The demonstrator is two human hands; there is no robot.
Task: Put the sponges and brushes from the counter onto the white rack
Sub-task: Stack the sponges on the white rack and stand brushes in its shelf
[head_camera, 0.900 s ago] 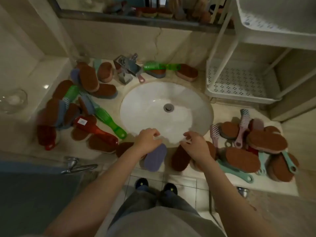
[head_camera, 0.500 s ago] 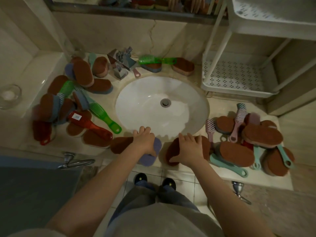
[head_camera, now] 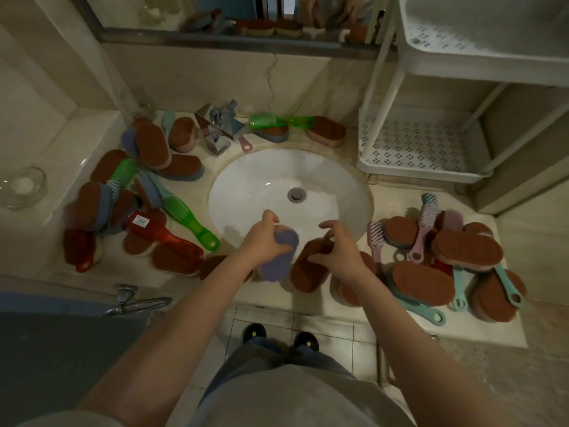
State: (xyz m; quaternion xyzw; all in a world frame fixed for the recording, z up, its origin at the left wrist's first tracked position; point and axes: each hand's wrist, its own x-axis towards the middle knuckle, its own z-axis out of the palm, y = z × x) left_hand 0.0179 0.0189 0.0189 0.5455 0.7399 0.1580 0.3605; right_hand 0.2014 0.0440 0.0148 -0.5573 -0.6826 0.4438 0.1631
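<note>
Purple sponge [head_camera: 280, 253], brown sponge [head_camera: 309, 266] now up off beige counter [head_camera: 394, 201]

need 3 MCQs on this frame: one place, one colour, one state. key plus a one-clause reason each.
1. Where does the white rack stand relative to the sink?
A) to its left
B) to its right
C) inside it

2. What colour is the left-hand sponge, the one that the left hand holds?
A) green
B) purple
C) yellow

3. What is the right hand doing?
A) open, touching nothing
B) clenched, holding nothing
C) gripping a brown sponge

Key:
1 B: its shelves rise at the basin's right side.
2 B: the face showing below the fingers is purple.
3 C: fingers and thumb curl round the sponge's upper end.
</note>
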